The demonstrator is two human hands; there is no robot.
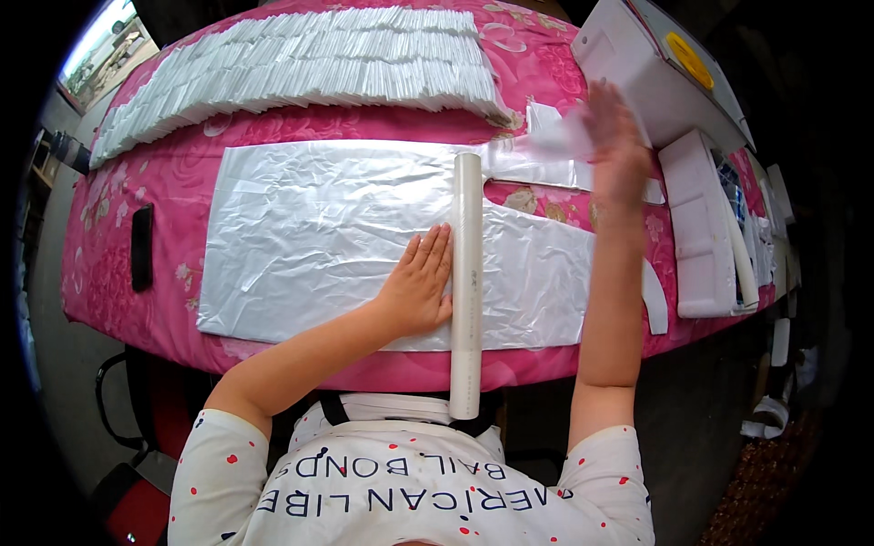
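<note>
A stack of white plastic carrier bags [300,246], flat and creased, lies across the table, with handle strips at its right end. Across it rests a long white plastic tube [466,291], its near end reaching past the table's front edge. Flat on the bags is my left hand [421,280], fingers stretched out, close against the tube's left side. My right hand [619,146] is raised over the far handle strip [537,171] and smeared by motion. A blurred whitish patch shows beside its fingers; whether the hand holds it I cannot tell.
Rows of folded white bags [300,68] fill the far side of the pink flowered tablecloth [173,227]. A black phone-like object [142,247] lies at left. On the right stand a white foam box [628,64] and an open foam tray [696,227] with packets.
</note>
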